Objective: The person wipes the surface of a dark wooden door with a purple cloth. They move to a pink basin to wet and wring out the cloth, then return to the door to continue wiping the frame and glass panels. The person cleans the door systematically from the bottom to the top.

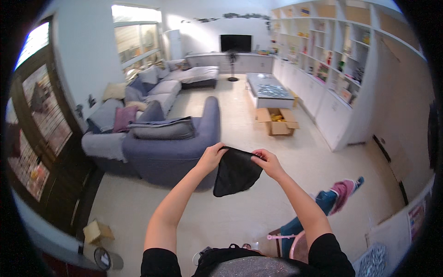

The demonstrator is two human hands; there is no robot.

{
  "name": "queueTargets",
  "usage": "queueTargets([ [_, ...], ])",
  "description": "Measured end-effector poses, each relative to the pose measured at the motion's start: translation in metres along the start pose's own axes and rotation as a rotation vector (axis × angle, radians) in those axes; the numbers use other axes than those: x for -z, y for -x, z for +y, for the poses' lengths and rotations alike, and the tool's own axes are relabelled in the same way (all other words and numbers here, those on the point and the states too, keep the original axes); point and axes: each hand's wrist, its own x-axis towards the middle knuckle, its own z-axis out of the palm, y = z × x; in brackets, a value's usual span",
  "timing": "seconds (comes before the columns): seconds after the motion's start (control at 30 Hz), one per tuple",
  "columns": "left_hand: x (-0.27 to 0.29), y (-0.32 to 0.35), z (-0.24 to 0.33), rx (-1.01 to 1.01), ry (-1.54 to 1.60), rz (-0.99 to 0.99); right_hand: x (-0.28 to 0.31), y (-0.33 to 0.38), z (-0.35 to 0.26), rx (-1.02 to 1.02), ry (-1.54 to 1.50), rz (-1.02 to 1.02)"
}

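Partly hidden behind black cloth (pixel 235 171): fingers of left hand (pixel 210 158), right hand (pixel 268 162).

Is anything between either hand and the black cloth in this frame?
Nothing visible. The left hand and right hand each pinch the top edge of the black cloth, which hangs free in the air in front of the blue sofa.

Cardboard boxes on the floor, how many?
2. One open cardboard box sits by the low table mid-room; a smaller box lies at lower left near the dark door. Others may be hidden behind the sofa.
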Motion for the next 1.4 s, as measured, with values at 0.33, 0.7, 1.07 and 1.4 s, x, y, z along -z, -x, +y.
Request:
queueTargets([
  [0.33,0.076,0.090,-0.029,0.083,-0.307,0.041,-0.165,-0.097,0.131,0.207,0.340,0.265],
  [0.7,0.164,0.273,-0.168,0.966,0.072,0.573,-0.379,-0.104,0.107,-0.047,-0.585,-1.169],
  [1.07,0.318,0.382,-0.200,0.822,0.859,0.826,-0.589,-0.098,-0.028,0.726,-0.098,-1.372],
  [1.4,0.512,0.438,-0.226,0.751,0.643,1.479,-0.817,-0.162,0.115,-1.186,-0.988,-1.299],
])
